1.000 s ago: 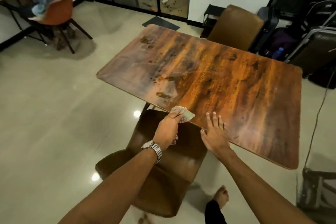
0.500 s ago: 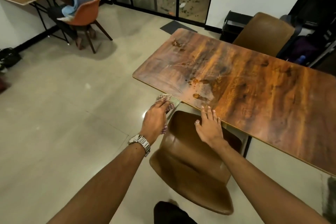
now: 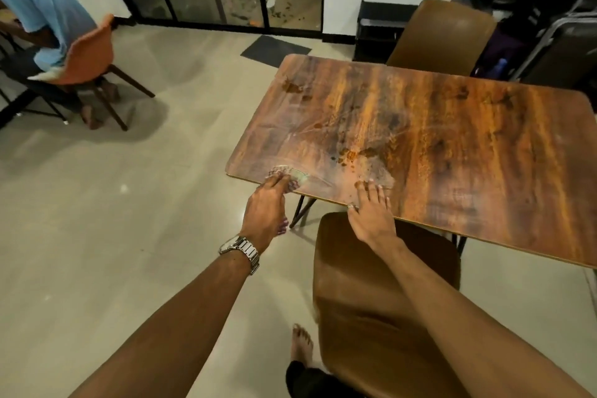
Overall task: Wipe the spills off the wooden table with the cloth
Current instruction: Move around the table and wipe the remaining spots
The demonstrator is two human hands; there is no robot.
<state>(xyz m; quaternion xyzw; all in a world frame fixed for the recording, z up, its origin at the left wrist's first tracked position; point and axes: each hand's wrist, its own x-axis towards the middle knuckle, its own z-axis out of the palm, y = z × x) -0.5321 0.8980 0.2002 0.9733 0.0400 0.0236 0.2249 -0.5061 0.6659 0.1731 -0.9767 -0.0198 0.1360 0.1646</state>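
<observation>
The left hand (image 3: 266, 213) presses the cloth (image 3: 290, 173) onto the near-left corner of the wooden table (image 3: 452, 145), fingers closed over it; part of the cloth hangs below the palm, off the near edge. The right hand (image 3: 371, 213) lies flat across that same near edge, fingers spread on the wood. Brown spills (image 3: 350, 155) sit just beyond both hands, another spill (image 3: 292, 87) near the far-left corner. A brown chair (image 3: 371, 294) stands tucked below the right arm; bare floor (image 3: 129, 220) lies open to the left.
</observation>
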